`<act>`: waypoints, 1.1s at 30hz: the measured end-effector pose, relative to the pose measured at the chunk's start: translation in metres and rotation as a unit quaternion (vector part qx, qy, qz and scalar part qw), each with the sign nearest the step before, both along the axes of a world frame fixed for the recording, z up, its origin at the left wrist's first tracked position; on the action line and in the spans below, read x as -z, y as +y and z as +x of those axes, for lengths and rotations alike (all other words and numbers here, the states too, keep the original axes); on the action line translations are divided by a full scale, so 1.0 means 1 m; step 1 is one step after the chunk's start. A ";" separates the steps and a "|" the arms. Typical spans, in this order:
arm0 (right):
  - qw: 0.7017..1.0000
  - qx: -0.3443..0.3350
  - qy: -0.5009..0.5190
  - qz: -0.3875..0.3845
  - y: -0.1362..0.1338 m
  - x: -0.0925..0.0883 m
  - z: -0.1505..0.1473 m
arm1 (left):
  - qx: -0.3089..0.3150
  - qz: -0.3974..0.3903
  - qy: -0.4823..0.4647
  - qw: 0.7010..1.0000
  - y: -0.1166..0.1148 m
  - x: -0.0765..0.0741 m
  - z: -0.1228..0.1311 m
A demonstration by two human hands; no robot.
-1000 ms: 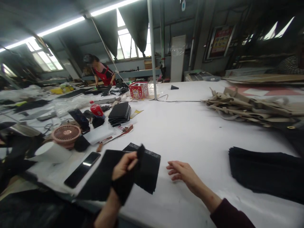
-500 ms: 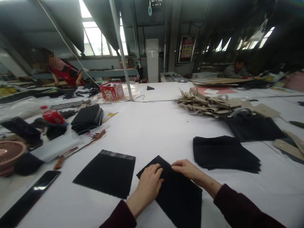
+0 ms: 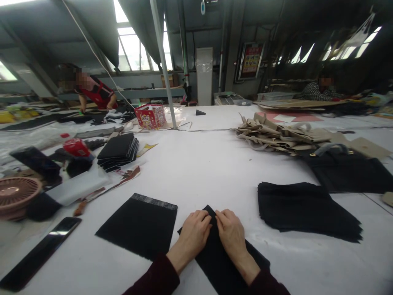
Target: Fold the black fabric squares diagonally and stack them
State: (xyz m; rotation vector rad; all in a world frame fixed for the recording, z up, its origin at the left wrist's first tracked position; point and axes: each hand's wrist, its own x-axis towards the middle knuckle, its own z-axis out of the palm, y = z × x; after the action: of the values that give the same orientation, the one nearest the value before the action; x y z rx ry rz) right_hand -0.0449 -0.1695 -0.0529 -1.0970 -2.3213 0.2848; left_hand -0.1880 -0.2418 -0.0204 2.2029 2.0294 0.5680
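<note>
Left hand [image 3: 192, 239] and right hand [image 3: 231, 239] rest side by side on a black fabric panel [image 3: 219, 260], which lies on the white counter [image 3: 196, 164] with its pointed corner between them. Fingers of both hands lie extended on top, pressing down, not curled round an edge. Just left of the panel lies a second black panel [image 3: 138, 225] with a grey strip along its far edge. To the right sits a loose black fabric stack [image 3: 307, 211]; beyond that, a black tote bag [image 3: 346, 174] with gold eyelets, its inside unseen. Far beyond the panel, left of centre, stands a red printed box [image 3: 150, 116], with something pale showing at its top.
</note>
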 end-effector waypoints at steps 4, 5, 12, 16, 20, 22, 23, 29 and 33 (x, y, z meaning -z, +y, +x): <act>0.996 -0.006 -0.018 0.090 -0.003 0.012 0.000 | -0.004 0.020 -0.009 1.000 0.002 0.007 0.000; 0.994 -0.010 -0.028 0.105 -0.003 0.012 0.000 | -0.005 0.022 -0.009 1.000 0.003 0.008 0.000; 0.987 -0.040 -0.074 0.138 -0.008 0.010 -0.002 | 0.001 0.013 0.006 1.000 0.005 0.017 -0.006; 0.985 -0.057 -0.077 0.142 -0.008 0.011 -0.002 | -0.013 0.009 0.012 1.000 0.005 0.020 -0.007; 0.985 -0.067 -0.073 0.141 -0.007 0.012 -0.002 | -0.021 0.000 0.007 1.000 0.005 0.020 -0.007; 0.985 -0.070 -0.070 0.139 -0.007 0.013 -0.002 | -0.024 -0.002 0.004 1.000 0.006 0.020 -0.007; 0.986 -0.071 -0.069 0.137 -0.007 0.013 -0.002 | -0.025 -0.002 0.003 1.000 0.006 0.020 -0.007; 0.986 -0.079 -0.069 0.130 -0.006 0.014 -0.002 | -0.032 0.006 0.002 0.999 0.006 0.021 -0.006; 0.986 -0.079 -0.077 0.125 -0.006 0.016 -0.001 | -0.035 0.009 0.002 0.999 0.005 0.021 -0.006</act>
State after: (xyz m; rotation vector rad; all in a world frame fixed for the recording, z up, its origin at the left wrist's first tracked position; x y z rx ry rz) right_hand -0.0464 -0.1753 -0.0692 -0.8396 -2.5040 -0.0349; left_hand -0.1942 -0.2363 -0.0413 2.1514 2.1180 0.5912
